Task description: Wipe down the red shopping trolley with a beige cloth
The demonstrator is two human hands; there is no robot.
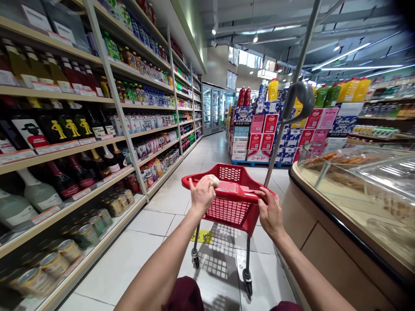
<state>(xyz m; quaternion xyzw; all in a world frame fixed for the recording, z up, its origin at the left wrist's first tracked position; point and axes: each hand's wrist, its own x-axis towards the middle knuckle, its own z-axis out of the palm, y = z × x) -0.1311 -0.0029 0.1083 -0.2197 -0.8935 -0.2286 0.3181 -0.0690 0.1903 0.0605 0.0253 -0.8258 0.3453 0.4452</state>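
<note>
While left fingers [205, 184] clasp a cloth [214, 179], right fingers [269, 197] grip the red cart's [250, 218] handle [234, 189] near a case [322, 173] of brown food [330, 160].

Tiled floor [152, 224]: is bearing the red shopping cart [231, 190] on its casters; a yellow floor marking [205, 236] is showing beneath the basket.
Bottom shelf [126, 219]: rows of short cans [53, 262] are standing on it.
Shelf above: foil-necked bottles [39, 192] are lining it.
Middle shelf [81, 148]: dark bottles with yellow figures [71, 126] are standing side by side.
Upper shelf [48, 94]: amber and red bottles [48, 71] are standing there.
Blue pallet [238, 162]: is supporting stacked cartons [259, 125].
Display counter [330, 224]: is holding brown food [337, 160] behind glass.
</note>
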